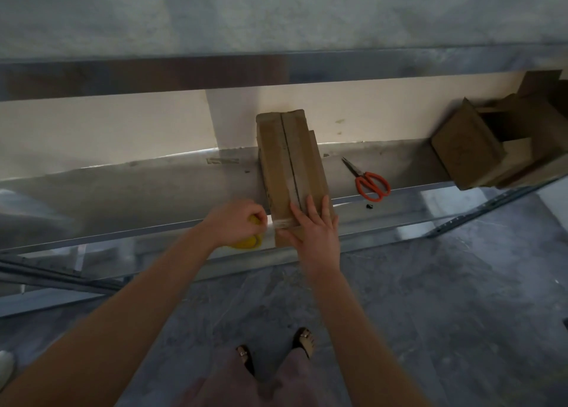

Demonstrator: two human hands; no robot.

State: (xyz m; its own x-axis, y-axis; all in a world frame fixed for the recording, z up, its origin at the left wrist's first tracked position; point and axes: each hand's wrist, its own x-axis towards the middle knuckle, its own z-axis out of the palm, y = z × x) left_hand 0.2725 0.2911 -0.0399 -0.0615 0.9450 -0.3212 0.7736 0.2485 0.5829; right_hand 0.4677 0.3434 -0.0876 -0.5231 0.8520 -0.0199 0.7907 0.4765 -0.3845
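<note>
one long cardboard box [292, 167], long axis pointing away toward the wall [123, 124]

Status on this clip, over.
Left hand grips tape roll. Right hand flat on box, tape strip across its near end. Scissors clear, right.

Matt cardboard box [292, 167] (glossy tape [284, 223])

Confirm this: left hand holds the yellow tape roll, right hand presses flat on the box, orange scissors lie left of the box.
One thing is wrong: in the head view the scissors lie right of the box, not left. The rest holds.
</note>
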